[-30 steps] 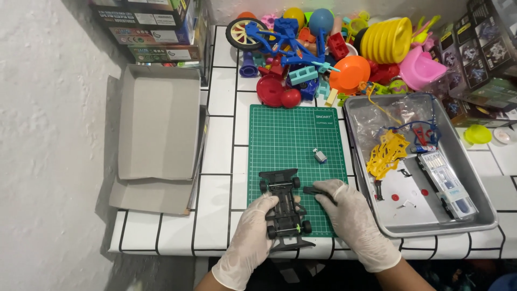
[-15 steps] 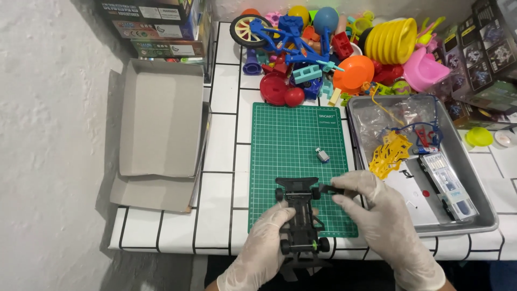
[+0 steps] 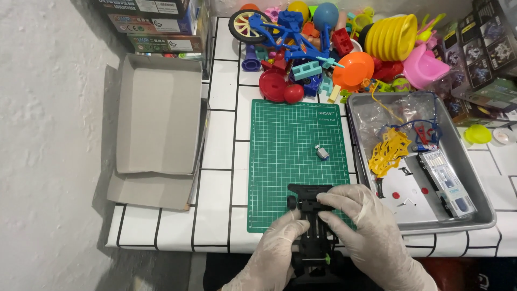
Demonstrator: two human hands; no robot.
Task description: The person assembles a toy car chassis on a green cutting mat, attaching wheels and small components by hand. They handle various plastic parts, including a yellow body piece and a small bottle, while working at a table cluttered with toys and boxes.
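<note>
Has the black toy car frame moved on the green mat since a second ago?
Yes. The black toy car frame has slid toward the person, now hanging over the near edge of the green mat.

Two hands in pale disposable gloves meet at the bottom of the frame. The left hand (image 3: 274, 248) comes up from below, fingers curled inward and closed in a grip. The right hand (image 3: 362, 223) arches over from the right, fingers bent downward, pressing.
</note>
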